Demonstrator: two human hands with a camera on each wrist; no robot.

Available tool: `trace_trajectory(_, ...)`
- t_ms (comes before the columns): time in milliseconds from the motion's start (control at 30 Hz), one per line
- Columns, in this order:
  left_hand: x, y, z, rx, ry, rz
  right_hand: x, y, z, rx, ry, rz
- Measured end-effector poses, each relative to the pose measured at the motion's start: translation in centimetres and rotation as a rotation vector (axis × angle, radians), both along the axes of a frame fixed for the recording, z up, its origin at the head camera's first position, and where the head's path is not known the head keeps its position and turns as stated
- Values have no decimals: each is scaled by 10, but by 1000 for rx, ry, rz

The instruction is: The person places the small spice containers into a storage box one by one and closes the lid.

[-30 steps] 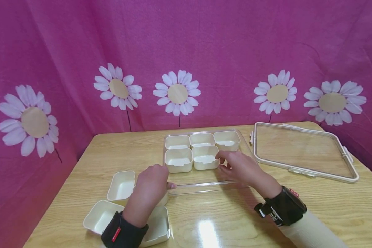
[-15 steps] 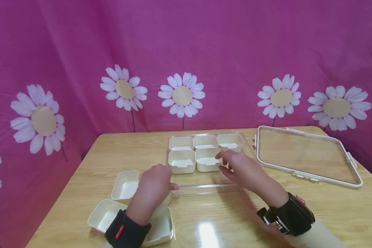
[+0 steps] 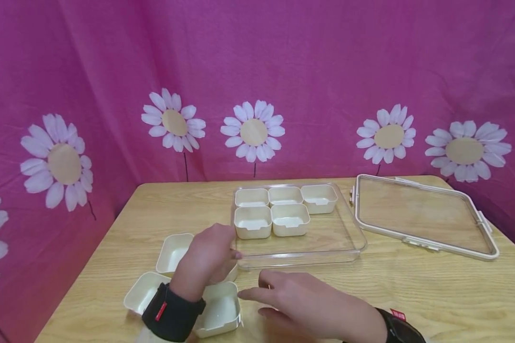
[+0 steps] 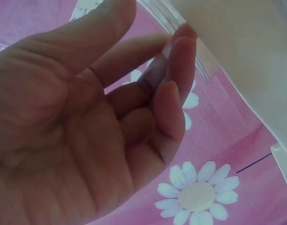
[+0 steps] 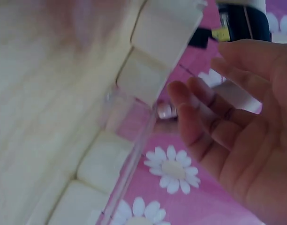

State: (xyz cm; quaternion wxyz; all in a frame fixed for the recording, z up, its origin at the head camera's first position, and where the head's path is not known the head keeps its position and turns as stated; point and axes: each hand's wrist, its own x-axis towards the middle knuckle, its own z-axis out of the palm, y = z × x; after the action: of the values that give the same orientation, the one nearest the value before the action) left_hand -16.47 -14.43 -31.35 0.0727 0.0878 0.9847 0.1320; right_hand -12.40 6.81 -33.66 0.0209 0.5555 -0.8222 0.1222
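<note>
My left hand point(image 3: 206, 255) is at the front left corner of a clear plastic tray point(image 3: 300, 259), its thumb along the corner and its curled fingers pinching the rim; the left wrist view shows the fingertips by the clear edge. Low over the table, my right hand point(image 3: 300, 300) has loosely bent fingers and holds nothing. Its index fingertip is beside a cream box point(image 3: 220, 309) at the front. In the right wrist view the right hand's fingers point(image 5: 188, 122) are spread apart. Several cream boxes point(image 3: 291, 220) stand in the tray, in two rows at its back left.
More cream boxes point(image 3: 171, 252) stand on the wooden table point(image 3: 111, 267) left of the tray, partly hidden by my left hand and wrist. A clear lid with a cream frame point(image 3: 425, 214) lies at the right. A pink daisy-printed cloth point(image 3: 317, 85) hangs behind.
My right hand has left the front-row box in the tray and moved down and left toward the front box on the table. The left hand stays at the tray's corner.
</note>
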Motion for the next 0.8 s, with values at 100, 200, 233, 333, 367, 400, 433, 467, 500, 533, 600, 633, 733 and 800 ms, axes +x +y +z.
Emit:
trace_trajectory(100, -1, -2, 2, -2, 4, -7, 5, -3, -5, 43, -46, 31)
trace_trajectory(200, -1, -2, 3, 5, 3, 0, 7, -5, -10, 63, -80, 33)
trace_trajectory(233, -1, -2, 3, 6, 2, 1, 7, -5, -11, 72, -106, 26)
trace_trajectory(333, -1, -1, 3, -1, 3, 3, 6, -5, -12, 87, -153, 13)
trace_trajectory(367, -1, 0, 2, -6, 3, 1, 5, -4, -12, 85, -169, 11)
trace_trajectory(400, -1, 0, 2, -9, 2, 1, 5, -3, -12, 81, -182, 7)
trace_trajectory(433, -1, 0, 2, -10, 2, 1, 4, -3, -11, 73, -190, 4)
trace_trajectory(467, -1, 0, 2, -14, 7, -2, 4, -2, -10, 63, -193, 5)
trace_trajectory(500, -1, 0, 2, -18, 11, -4, 3, -2, -9, 52, -205, 4)
trace_trajectory(533, -1, 0, 1, -19, 12, -4, 2, -1, -8, 44, -207, 7)
trace_trajectory(600, -1, -1, 1, -22, 16, -7, 2, -2, -7, 32, -194, 16)
trace_trajectory(633, -1, -1, 1, -23, 21, -11, 2, -2, -7, 28, -178, 25)
trace_trajectory(733, 2, -3, 3, -37, 23, -30, 2, -3, -8, 28, -171, 38)
trace_trajectory(800, 5, -5, 6, -34, 15, -46, 1, -3, -9, 33, -131, 45)
